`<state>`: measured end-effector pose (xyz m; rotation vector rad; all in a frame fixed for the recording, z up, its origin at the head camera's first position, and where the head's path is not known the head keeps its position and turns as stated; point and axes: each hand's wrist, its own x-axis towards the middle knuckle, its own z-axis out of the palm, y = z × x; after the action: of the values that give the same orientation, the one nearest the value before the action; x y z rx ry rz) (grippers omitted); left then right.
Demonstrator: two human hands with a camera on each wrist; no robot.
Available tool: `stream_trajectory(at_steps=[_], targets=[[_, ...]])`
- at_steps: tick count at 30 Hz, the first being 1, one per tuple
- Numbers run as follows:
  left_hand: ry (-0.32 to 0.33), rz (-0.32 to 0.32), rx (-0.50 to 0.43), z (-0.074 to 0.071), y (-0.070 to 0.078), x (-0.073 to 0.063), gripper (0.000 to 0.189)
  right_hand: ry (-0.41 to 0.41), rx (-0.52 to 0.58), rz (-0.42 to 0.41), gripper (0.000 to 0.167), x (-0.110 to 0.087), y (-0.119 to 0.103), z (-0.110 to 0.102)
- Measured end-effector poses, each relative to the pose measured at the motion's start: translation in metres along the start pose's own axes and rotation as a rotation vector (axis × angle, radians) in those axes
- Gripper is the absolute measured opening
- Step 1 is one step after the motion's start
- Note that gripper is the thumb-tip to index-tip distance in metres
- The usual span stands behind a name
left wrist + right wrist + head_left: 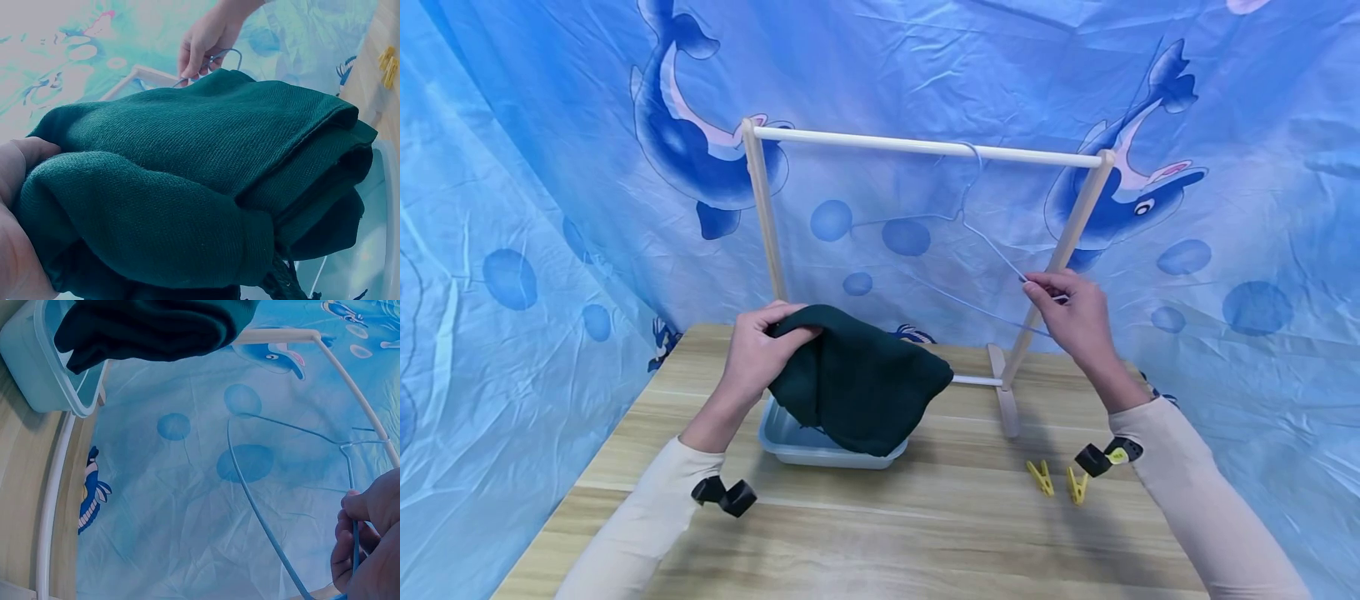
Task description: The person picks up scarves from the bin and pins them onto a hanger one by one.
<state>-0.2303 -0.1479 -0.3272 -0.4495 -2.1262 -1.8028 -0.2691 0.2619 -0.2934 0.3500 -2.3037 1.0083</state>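
Note:
My left hand (763,350) grips a folded dark green knitted cloth, perhaps a scarf (868,379), by its left edge and holds it over the pale blue basin (838,457). Dark fringe strands (284,278) dangle from its lower side in the left wrist view. On the right, my right hand (1075,312) pinches the right arm of a thin blue wire hanger (992,246). The hanger's hook loops over the top bar of the wooden rack (880,143). In the right wrist view, the thumb and fingers (356,506) close around the wire.
Two yellow clothespins (1041,477) lie on the wood-grain table (880,533) at the front right. The rack's right foot (1006,408) stands behind them. A blue curtain (1262,167) with dolphin prints hangs behind and beside the table.

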Motion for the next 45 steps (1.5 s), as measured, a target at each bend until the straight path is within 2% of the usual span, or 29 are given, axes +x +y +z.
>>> stream_trajectory(at_steps=[11,24,29,34,45], targets=[[-0.006,0.026,-0.012,0.001,0.006,-0.001,0.026,0.031,-0.049,-0.059,0.023,0.008,-0.008,-0.011],[-0.003,0.021,-0.001,-0.001,0.007,-0.001,0.029,0.055,-0.071,-0.026,0.025,0.013,-0.024,-0.029],[-0.001,0.03,0.003,-0.001,0.009,0.001,0.028,0.069,-0.061,-0.036,0.024,0.01,-0.029,-0.033],[0.002,0.031,0.004,-0.001,0.01,0.002,0.027,0.087,-0.068,-0.086,0.02,0.006,-0.031,-0.035],[0.005,0.059,-0.011,-0.004,0.013,0.0,0.025,0.078,-0.058,-0.129,0.015,-0.011,-0.02,-0.034]])
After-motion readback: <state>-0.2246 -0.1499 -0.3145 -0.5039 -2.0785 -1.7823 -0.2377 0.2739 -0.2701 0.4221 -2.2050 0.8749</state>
